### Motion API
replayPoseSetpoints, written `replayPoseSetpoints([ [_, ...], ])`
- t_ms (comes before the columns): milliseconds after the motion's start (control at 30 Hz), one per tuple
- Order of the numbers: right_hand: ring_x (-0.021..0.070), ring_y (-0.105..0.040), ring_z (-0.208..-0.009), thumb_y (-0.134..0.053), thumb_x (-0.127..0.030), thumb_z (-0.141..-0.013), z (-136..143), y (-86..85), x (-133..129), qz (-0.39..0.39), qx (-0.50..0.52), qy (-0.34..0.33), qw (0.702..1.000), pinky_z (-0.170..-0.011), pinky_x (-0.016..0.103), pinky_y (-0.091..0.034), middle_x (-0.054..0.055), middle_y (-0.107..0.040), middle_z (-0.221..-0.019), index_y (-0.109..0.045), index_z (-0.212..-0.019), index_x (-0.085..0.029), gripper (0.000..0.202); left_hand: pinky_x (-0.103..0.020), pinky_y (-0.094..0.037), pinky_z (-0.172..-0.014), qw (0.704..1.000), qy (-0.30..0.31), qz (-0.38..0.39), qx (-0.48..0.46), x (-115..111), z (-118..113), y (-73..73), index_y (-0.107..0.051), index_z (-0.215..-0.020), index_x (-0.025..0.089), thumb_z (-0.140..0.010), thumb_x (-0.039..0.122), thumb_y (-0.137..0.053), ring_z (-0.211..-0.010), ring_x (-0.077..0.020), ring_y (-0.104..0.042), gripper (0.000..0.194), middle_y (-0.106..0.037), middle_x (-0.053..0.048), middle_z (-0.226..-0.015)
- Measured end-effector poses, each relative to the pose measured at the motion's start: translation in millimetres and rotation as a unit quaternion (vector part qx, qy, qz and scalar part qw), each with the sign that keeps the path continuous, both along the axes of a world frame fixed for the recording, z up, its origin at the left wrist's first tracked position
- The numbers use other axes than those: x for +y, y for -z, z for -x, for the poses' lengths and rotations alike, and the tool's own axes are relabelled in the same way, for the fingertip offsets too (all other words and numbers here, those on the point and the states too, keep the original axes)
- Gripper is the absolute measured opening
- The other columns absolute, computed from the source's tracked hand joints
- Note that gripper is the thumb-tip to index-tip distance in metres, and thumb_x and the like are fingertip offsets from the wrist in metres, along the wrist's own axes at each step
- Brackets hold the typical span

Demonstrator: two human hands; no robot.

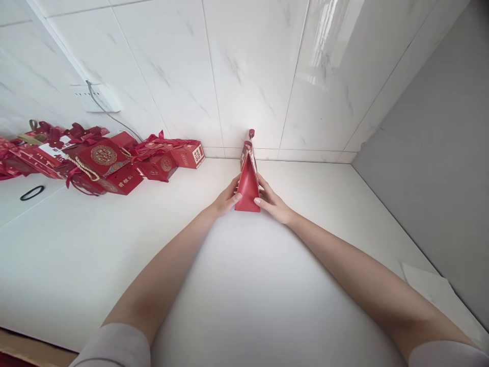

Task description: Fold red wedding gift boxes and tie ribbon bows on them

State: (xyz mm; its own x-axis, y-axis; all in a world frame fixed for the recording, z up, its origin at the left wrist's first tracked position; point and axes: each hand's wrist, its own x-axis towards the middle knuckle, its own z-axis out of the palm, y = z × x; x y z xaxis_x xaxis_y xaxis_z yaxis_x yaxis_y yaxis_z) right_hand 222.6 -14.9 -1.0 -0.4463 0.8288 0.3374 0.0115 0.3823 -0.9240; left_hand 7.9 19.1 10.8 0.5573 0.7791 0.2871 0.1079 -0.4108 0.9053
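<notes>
A red triangular box (248,189) stands upright on the white table near the wall, its triangular side facing me and a small dark red tassel or ribbon at its top. My left hand (228,198) grips its left side, thumb on the front edge and fingers behind. On the opposite side my right hand (274,201) holds it the same way, thumb at the front edge. The box's far side is hidden from view.
Several red decorated boxes with ribbons (105,158) are heaped at the left against the tiled wall. A black ring (32,193) lies near them. A socket (95,98) with a grey cable is on the wall. A grey panel (431,153) borders the right.
</notes>
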Motion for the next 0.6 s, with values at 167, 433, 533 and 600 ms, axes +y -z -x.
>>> replayPoseSetpoints([
  [167, 0.0285, -0.037, -0.14, -0.057, -0.06, -0.089, -2.7, -1.8, 3.1, -0.011, -0.013, 0.004, 1.0, -0.113, 0.052, -0.036, 0.001, -0.026, -0.159, -0.012, -0.155, -0.042, 0.082, -0.046, -0.046, -0.098, 0.999, -0.033, 0.015, 0.009, 5.0, 3.1, 5.9, -0.029, -0.152, 0.027, -0.078, 0.069, -0.057, -0.117, -0.0334, -0.059, 0.09, -0.055, -0.013, -0.138],
  [433, 0.028, -0.038, -0.138, -0.056, -0.061, -0.089, -3.6, 2.8, 6.8, -0.029, -0.031, 0.016, 0.999, -0.113, 0.051, -0.035, 0.002, -0.028, -0.158, -0.011, -0.155, -0.041, 0.082, -0.045, -0.046, -0.098, 0.999, -0.036, 0.017, 0.006, 13.9, 4.7, 15.6, -0.029, -0.153, 0.026, -0.076, 0.072, -0.056, -0.117, -0.0329, -0.058, 0.093, -0.056, -0.013, -0.137],
  [533, 0.0276, -0.038, -0.138, -0.055, -0.06, -0.089, -3.7, 2.9, 6.7, -0.027, -0.033, 0.019, 0.999, -0.113, 0.051, -0.035, 0.003, -0.029, -0.158, -0.01, -0.155, -0.04, 0.083, -0.044, -0.046, -0.098, 1.0, -0.027, 0.011, 0.003, 12.9, 5.0, 15.5, -0.025, -0.154, 0.026, -0.078, 0.071, -0.055, -0.12, -0.0325, -0.057, 0.093, -0.055, -0.013, -0.138],
  [600, 0.0273, -0.04, -0.136, -0.052, -0.061, -0.09, -3.8, 2.5, 6.4, -0.034, -0.052, 0.022, 0.998, -0.113, 0.051, -0.035, 0.004, -0.029, -0.157, -0.007, -0.156, -0.039, 0.082, -0.043, -0.046, -0.098, 1.0, -0.029, 0.011, 0.003, 10.8, 4.3, 13.6, -0.024, -0.154, 0.025, -0.078, 0.072, -0.055, -0.12, -0.0325, -0.056, 0.094, -0.054, -0.013, -0.138],
])
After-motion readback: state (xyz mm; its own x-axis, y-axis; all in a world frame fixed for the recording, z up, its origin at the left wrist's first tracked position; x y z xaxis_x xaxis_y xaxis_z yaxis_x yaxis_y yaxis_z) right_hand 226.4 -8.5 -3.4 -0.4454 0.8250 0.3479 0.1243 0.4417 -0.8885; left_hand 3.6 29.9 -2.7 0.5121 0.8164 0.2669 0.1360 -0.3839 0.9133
